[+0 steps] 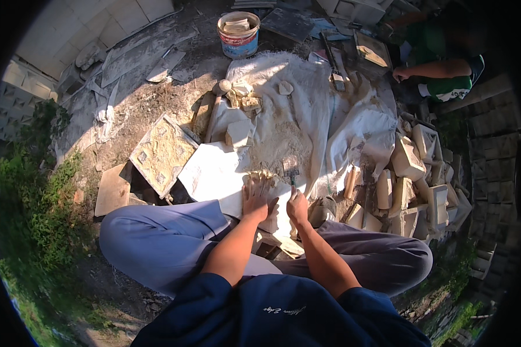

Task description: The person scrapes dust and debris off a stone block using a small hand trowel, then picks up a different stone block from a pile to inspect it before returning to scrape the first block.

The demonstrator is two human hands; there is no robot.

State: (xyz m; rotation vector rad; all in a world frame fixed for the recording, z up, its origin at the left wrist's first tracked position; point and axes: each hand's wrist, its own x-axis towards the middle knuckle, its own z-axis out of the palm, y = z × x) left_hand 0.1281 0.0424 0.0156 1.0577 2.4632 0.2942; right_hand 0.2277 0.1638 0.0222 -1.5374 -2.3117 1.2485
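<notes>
My left hand lies with its fingers spread on a pale stone block between my knees. Beside it my right hand is closed round the handle of a flat-bladed hand tool. The tool's blade points away from me, over the dusty white sheet; its exact kind is hard to make out. Stone powder covers the sheet around the blade. Left of my left hand, a sunlit white slab lies close to my knee.
A patterned square tile leans at the left. Rough stone lumps sit on the sheet. Cut blocks are heaped at the right. A bucket stands at the back. A co-worker's arm reaches towards a block at far right.
</notes>
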